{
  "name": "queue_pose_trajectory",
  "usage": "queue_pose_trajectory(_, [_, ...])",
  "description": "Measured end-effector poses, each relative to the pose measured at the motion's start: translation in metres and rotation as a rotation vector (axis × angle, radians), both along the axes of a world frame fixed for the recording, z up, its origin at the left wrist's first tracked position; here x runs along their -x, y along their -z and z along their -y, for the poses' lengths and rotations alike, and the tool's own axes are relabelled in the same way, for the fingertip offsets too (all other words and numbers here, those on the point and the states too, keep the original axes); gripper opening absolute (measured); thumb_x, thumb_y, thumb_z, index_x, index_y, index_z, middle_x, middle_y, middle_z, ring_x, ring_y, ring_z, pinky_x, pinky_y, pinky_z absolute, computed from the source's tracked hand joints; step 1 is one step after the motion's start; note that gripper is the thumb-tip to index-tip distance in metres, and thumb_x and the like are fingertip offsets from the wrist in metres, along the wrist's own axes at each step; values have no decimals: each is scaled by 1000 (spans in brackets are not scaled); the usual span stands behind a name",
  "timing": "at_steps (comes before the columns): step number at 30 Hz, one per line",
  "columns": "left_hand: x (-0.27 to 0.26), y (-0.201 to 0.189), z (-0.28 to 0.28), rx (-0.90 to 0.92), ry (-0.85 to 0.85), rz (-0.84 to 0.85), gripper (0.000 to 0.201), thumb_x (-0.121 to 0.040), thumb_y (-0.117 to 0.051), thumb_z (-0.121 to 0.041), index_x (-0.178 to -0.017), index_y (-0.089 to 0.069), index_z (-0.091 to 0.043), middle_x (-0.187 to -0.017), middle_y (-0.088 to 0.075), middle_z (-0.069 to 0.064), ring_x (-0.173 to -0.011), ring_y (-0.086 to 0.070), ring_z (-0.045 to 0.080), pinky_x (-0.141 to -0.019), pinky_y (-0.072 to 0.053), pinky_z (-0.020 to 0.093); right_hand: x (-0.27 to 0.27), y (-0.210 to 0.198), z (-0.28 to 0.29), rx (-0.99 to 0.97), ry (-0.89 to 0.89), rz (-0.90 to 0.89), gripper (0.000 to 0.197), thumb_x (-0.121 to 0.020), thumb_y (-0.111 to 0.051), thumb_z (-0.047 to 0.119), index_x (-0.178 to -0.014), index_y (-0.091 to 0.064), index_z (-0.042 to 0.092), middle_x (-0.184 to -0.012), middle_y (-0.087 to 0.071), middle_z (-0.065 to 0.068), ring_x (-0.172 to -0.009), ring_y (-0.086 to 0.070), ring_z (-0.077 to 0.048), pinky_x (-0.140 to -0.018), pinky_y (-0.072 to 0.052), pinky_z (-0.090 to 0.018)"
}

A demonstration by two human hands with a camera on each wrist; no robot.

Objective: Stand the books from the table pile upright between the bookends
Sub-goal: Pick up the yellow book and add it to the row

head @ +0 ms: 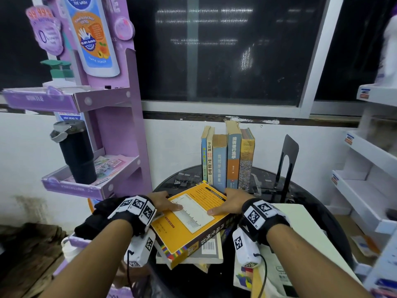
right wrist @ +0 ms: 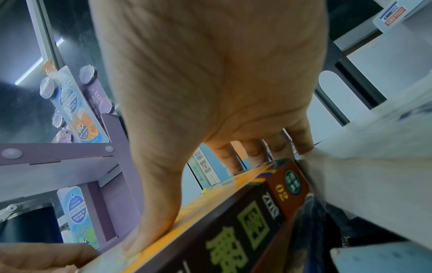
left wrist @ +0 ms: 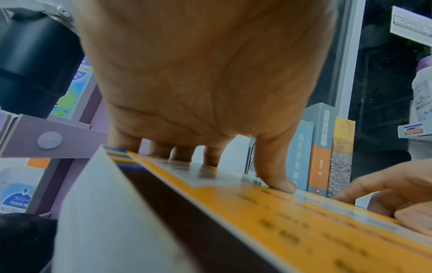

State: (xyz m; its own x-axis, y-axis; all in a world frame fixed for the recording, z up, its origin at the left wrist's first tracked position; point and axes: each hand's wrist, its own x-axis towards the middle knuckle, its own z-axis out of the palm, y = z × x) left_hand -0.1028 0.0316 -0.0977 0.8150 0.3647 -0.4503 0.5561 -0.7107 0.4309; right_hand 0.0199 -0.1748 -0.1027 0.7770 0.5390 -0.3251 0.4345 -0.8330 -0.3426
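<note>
A thick orange book (head: 189,220) lies on top of the pile at the near edge of the round black table (head: 311,190). My left hand (head: 169,202) holds its left side, thumb (left wrist: 278,182) flat on the cover and fingers (left wrist: 182,155) curled over the far edge. My right hand (head: 223,203) holds the right side the same way, thumb (right wrist: 149,230) on the cover above the dark spine (right wrist: 233,230). Under it lies a pale book (head: 206,252). Several books (head: 227,158) stand upright at the back. A black bookend (head: 286,166) stands right of them across a gap. No left bookend shows.
A purple cardboard display stand (head: 120,125) rises at the left, a black tumbler (head: 75,151) on its lower shelf. White shelving (head: 365,168) lines the right. A white bag (head: 300,233) sits at the table's right. Small black clips (head: 180,181) lie left of the standing books.
</note>
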Motion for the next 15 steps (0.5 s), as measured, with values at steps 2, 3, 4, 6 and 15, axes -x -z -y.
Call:
queue_pose_trajectory(2, [0,2,-3,10,-9,20,68,-85,-60,-53,-136,-38,-13,-136,-52,6,-122,-52,24,-99,-41,33,0,0,0,1,4,23,91,-61,-73,71,-129,-48,17,-125,-58,-4,-113,-55,-22,-96,-47,-39])
queue_pose_trajectory(3, [0,3,-4,23,-20,27,69,-84,-61,-52,-136,-39,-13,-136,-53,6,-121,-52,24,-102,-41,36,1,-1,-1,2,7,31,91,-59,-74,72,-126,-50,16,-123,-59,-4,-111,-55,-22,-94,-48,-38])
queue_pose_trajectory(4, [0,4,-6,39,-27,35,68,-84,-63,-51,-135,-39,-13,-135,-54,6,-121,-52,25,-103,-41,37,1,-2,0,-6,12,37,90,-57,-75,72,-124,-51,16,-120,-60,-4,-109,-56,-21,-93,-49,-38])
queue_pose_trajectory(6, [1,3,-5,71,-30,52,65,-84,-64,-48,-133,-40,-13,-132,-55,7,-119,-53,24,-101,-41,36,1,-4,0,-45,25,54,86,-55,-77,71,-117,-54,18,-114,-61,-3,-104,-57,-19,-90,-50,-37])
queue_pose_trajectory(15, [8,-9,-9,134,-31,140,68,-79,-70,-46,-131,-41,-13,-123,-62,5,-108,-60,23,-99,-47,40,4,-26,3,-195,32,53,69,-55,-86,57,-104,-60,16,-101,-67,-2,-93,-62,-16,-82,-53,-32])
